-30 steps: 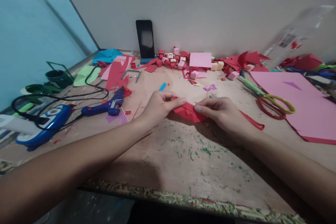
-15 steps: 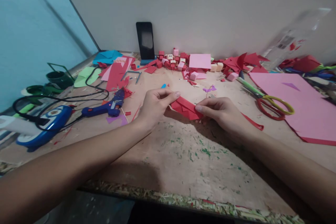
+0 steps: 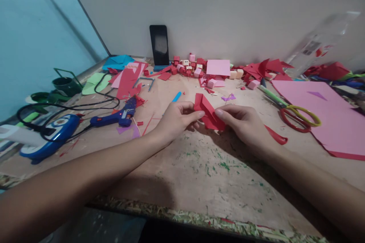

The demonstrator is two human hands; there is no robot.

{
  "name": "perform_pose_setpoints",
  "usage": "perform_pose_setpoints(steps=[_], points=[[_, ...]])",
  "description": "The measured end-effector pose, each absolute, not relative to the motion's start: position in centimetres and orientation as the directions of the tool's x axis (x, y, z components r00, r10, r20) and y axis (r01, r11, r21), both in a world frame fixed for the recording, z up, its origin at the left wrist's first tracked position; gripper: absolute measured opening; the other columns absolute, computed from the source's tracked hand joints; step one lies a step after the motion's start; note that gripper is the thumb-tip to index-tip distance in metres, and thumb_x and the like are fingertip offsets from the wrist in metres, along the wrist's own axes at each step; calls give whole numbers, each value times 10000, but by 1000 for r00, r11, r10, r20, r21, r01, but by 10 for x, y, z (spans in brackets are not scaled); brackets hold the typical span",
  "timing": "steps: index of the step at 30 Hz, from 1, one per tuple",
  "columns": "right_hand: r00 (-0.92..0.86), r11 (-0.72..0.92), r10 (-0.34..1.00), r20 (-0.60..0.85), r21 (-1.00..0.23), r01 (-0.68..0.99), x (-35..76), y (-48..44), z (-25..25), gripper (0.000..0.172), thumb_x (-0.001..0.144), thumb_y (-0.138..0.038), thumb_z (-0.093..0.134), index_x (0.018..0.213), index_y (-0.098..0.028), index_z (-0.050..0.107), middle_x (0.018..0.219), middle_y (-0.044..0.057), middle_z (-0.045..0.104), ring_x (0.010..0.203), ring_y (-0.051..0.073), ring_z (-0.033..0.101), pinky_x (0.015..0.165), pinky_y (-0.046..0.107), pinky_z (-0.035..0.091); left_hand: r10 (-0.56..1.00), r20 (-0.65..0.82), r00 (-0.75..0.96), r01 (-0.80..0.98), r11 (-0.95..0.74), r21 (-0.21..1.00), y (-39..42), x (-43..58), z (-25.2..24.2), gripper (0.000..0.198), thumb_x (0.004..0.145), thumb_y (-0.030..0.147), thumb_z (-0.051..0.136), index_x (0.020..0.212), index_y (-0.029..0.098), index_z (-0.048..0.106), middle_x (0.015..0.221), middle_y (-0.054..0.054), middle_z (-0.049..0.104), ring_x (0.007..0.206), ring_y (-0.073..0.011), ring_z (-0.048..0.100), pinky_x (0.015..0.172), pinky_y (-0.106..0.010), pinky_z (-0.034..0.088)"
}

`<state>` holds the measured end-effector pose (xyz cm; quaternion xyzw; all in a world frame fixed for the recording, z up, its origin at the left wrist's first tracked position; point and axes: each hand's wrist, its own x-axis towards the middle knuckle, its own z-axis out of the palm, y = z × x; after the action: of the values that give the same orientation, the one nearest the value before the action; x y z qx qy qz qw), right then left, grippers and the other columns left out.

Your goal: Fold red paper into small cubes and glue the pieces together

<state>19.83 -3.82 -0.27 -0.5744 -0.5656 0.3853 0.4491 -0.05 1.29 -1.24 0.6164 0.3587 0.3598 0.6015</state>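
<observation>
A folded piece of red paper is held between both hands, a little above the middle of the table. My left hand pinches its left side, thumb on top. On the right edge, my right hand grips it between thumb and fingers. Creases and a raised flap show on the paper's near face. Just behind my left hand lies a blue stick-like tool, partly hidden by the hand. A red strip-like object sticks out from behind my right wrist.
Scissors rest by pink paper sheets on the right. At left are a blue glue gun, its black cable and a blue power block. A phone leans on the back wall beside small paper cubes.
The red paper has turned between my fingers, its upper left end now raised. My left hand has shifted slightly right and down, uncovering more of the blue tool.
</observation>
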Motion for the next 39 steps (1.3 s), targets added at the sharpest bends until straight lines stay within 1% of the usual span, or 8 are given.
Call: perform_pose_setpoints(steps=[4, 6, 11, 19, 26, 29, 34, 39], points=[[-25, 129, 991, 128, -937, 325, 193, -41, -3, 399, 805, -437, 841, 1128, -205, 805, 939, 66, 836, 767, 227, 752, 667, 328, 584, 874, 119, 471, 94, -184, 978, 9, 2, -14, 170, 830, 283, 751, 773, 131, 701, 710, 0, 655, 626, -97, 617, 579, -208, 486], [-47, 150, 989, 143, -928, 340, 192, -41, -5, 402, 804, -406, 840, 1151, -207, 798, 928, 64, 836, 754, 229, 756, 669, 339, 595, 873, 152, 464, 98, -221, 970, 8, 2, -14, 172, 828, 265, 746, 739, 137, 672, 693, 10, 633, 615, -96, 617, 566, -205, 481], [-4, 117, 992, 123, -934, 338, 195, -42, -8, 237, 859, -364, 763, 1006, -183, 803, 874, 60, 821, 701, 192, 713, 646, 307, 573, 889, 145, 435, 24, -172, 985, 7, 2, -14, 121, 839, 234, 724, 805, 158, 636, 700, 19, 646, 561, -101, 639, 547, -219, 513], [-100, 19, 995, 2, -986, 164, 197, -40, -3, 95, 781, -280, 784, 756, -190, 765, 701, 4, 717, 629, 153, 631, 632, 280, 540, 894, 304, 329, 42, -335, 941, 11, -1, -17, 79, 875, 185, 682, 938, 152, 717, 909, -36, 752, 828, -139, 693, 783, -255, 548], [-135, -121, 984, -114, -992, -44, 205, -39, -7, 267, 819, -353, 868, 1061, -249, 823, 941, 37, 794, 749, 172, 678, 672, 294, 526, 851, 297, 434, 144, -391, 909, 9, -2, -15, 182, 946, 187, 611, 1002, 186, 784, 1066, -55, 804, 941, -181, 713, 861, -305, 545], [-119, -124, 985, -125, -992, 16, 204, -39, -7, 253, 789, -384, 893, 979, -227, 835, 932, 45, 796, 780, 182, 685, 691, 297, 513, 815, 318, 484, 171, -445, 879, 8, -2, -14, 186, 954, 206, 639, 1018, 199, 813, 1075, -58, 811, 978, -191, 719, 880, -309, 539], [-28, -111, 992, -120, -969, 220, 196, -40, -1, 256, 738, -420, 886, 768, -178, 806, 681, 10, 694, 588, 129, 541, 560, 275, 392, 818, 313, 483, 165, -436, 885, 8, -1, -14, 217, 935, 260, 711, 1113, 178, 804, 1066, -57, 812, 941, -173, 715, 851, -287, 532], [60, -122, 992, -114, -981, 152, 192, -40, 2, 269, 682, -411, 894, 703, -177, 762, 687, 19, 706, 610, 139, 569, 576, 275, 421, 860, 226, 458, 143, -322, 936, 10, -2, -14, 200, 866, 231, 762, 1046, 151, 793, 1104, -70, 812, 985, -186, 726, 904, -300, 550]])
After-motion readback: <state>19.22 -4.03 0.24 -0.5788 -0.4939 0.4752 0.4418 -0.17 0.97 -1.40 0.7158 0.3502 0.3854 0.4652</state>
